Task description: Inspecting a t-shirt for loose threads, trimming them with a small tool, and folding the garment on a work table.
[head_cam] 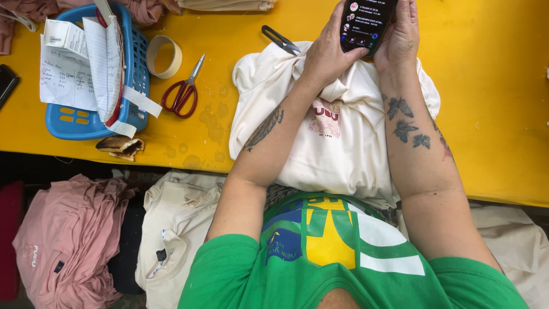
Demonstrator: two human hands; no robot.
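Observation:
Both of my hands hold a black smartphone [366, 23] with a lit screen at the top of the view. My left hand [329, 48] grips its left side, thumb on the lower screen edge. My right hand [400, 34] wraps its right side. Under my forearms lies a cream garment [337, 154] with a small red print on its chest, bunched on the yellow table [492, 114]. Both forearms rest on that cloth.
A blue plastic basket [74, 117] with papers and a notebook stands at the left. Beside it lie a tape roll [164, 56], red-handled scissors [183, 91], small black snips [279, 39] and a bitten pastry [121, 146]. Pink [63, 240] and cream [171, 229] garments are piled below the table edge.

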